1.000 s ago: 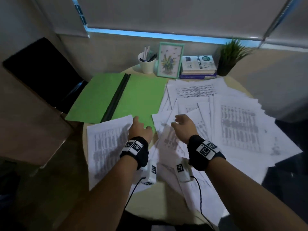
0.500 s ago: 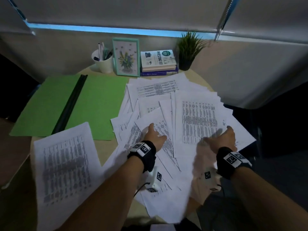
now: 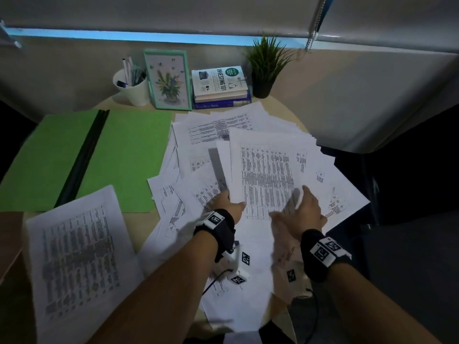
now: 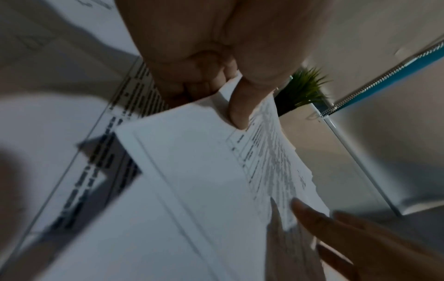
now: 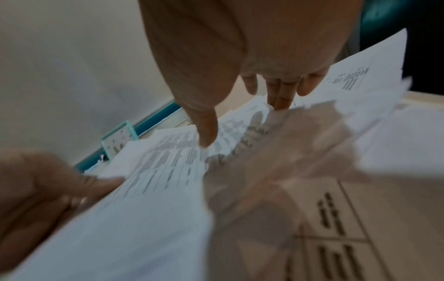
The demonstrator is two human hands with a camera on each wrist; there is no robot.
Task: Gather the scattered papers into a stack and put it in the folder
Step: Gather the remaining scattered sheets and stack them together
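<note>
Many printed papers (image 3: 250, 155) lie fanned and overlapping across the right half of the head view, spread over a round pale surface (image 3: 139, 219). Left of them, in the middle left of the frame, a green folder (image 3: 129, 157) lies open and flat with a dark spine running down its middle, no sheets inside it. One separate printed sheet (image 3: 79, 252) sits at the lower left, its top edge overlapping the folder's near edge. The left hand (image 3: 227, 207) grasps the lower left corner of a raised bundle of sheets (image 3: 267, 177) near the centre, while the right hand (image 3: 301, 212) rests with straight fingers against the bundle's lower right. Along the top of the frame stand a white cup of pens (image 3: 133, 88), a teal-framed flower picture (image 3: 169, 80), a pile of books (image 3: 221, 85) and a small potted plant (image 3: 267, 68).

From the left wrist view, the left hand (image 4: 216, 57) pinches the bundle of sheets (image 4: 204, 180), thumb on top and curled fingers beneath. The right hand's fingertips (image 4: 312, 214) reach the bundle's edge at lower right, and the plant (image 4: 302, 89) shows behind.

From the right wrist view, the picture is blurred; the right hand (image 5: 240, 57) is released, fingers straight, thumb and fingertips touching the papers (image 5: 168, 161). The left hand (image 5: 43, 190) holds the sheets at lower left, and the framed picture (image 5: 120, 140) stands beyond.
</note>
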